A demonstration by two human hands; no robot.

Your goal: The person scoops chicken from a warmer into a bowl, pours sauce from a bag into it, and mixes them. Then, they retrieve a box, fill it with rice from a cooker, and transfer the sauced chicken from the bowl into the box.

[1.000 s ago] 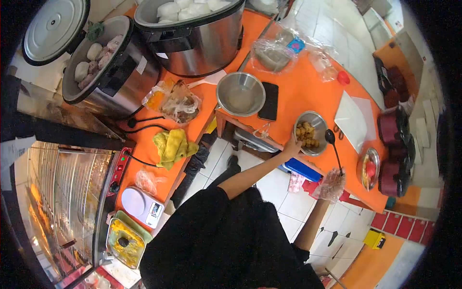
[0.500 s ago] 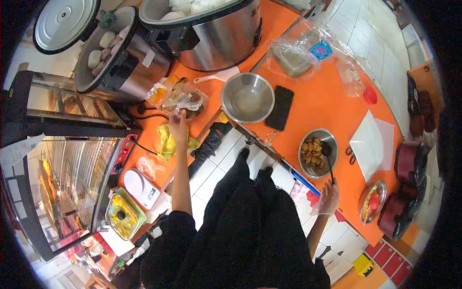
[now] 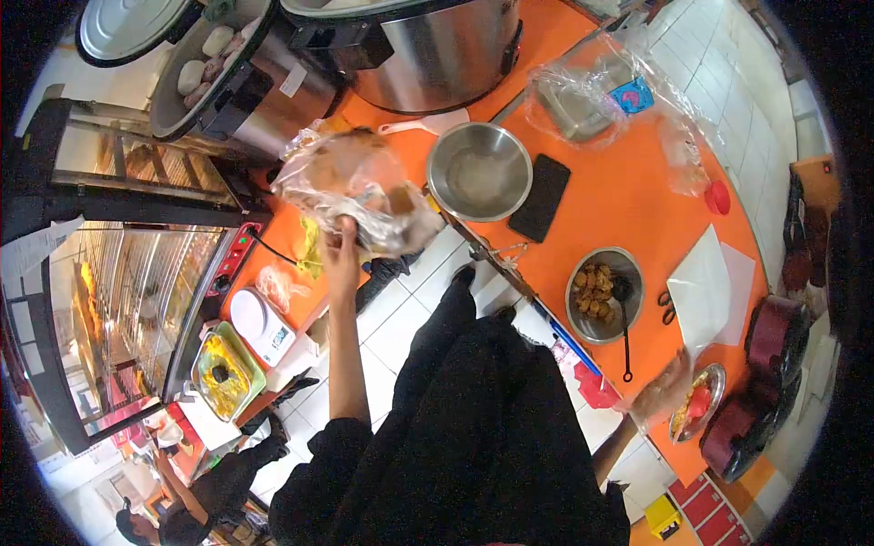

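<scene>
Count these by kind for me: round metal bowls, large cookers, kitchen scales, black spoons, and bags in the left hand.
Round metal bowls: 3
Large cookers: 2
Kitchen scale: 1
Black spoon: 1
Bag in the left hand: 1
Total: 8

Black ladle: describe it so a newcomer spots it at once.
On the orange table, find the steel bowl with brown chunks. The black ladle leans in it, head inside, thin handle over the rim. Unlike the nearby scissors, it has one long shaft.
</scene>
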